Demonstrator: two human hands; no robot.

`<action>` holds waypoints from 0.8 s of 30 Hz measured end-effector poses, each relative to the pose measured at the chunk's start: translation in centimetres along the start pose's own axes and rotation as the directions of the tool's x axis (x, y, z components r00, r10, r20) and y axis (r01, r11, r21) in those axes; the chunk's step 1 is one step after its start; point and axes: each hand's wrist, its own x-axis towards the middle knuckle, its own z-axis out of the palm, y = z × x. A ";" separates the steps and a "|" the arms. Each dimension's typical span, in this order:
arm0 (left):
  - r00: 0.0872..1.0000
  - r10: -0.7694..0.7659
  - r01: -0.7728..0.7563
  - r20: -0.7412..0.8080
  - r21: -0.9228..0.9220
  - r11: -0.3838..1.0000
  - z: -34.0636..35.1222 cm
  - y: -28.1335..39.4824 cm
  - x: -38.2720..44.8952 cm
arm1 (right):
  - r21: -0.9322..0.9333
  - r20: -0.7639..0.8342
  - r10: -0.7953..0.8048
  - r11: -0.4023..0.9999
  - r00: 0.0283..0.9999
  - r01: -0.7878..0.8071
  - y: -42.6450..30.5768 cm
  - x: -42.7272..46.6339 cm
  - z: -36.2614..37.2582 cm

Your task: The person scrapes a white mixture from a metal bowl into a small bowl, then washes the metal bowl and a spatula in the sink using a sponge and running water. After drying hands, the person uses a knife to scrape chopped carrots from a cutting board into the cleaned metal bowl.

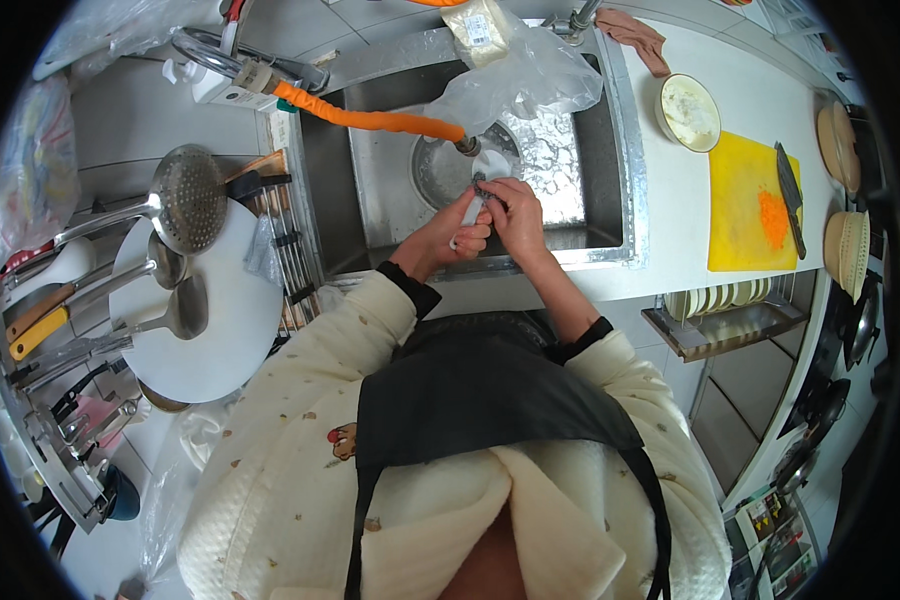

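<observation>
My left hand (444,238) grips the handle of a white spoon (471,213) over the stainless steel sink (379,202). The spoon's bowl points away from me. In my right hand (517,217), the fingertips pinch a dark grey scourer, apparently steel wool (481,187), against the spoon just below its bowl. Right above the spoon ends the metal nozzle (467,145) of an orange-covered tap hose (367,124). Whether water is running cannot be made out. Beneath my hands is the round drain (435,176), partly hidden by them.
A clear plastic bag (525,79) droops over the sink's far edge. On the right-hand counter lie a yellow cutting board (736,172) with chopped orange food (773,220) and a knife (789,187), beside a bowl (664,129). Leftward, a skimmer (189,201) overlaps a round white board (232,315).
</observation>
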 end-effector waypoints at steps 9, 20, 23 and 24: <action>0.998 -0.021 0.025 -0.052 0.078 0.997 1.1 0.6 0.4 | -0.010 -0.049 -0.124 0.992 0.991 0.124 2.2 2.2 0.5; 0.998 -0.018 0.020 0.060 -0.032 0.999 0.7 0.1 0.8 | -0.136 -0.166 0.010 0.990 0.986 -0.033 4.5 3.9 -0.5; 0.992 0.032 -0.017 0.119 -0.123 0.992 -0.1 0.6 1.1 | -0.057 -0.064 -0.085 0.995 0.994 0.081 2.9 1.6 0.7; 0.991 0.047 -0.028 0.122 -0.159 0.987 0.0 0.6 0.9 | -0.032 -0.034 -0.020 0.999 0.999 0.019 2.7 1.3 0.7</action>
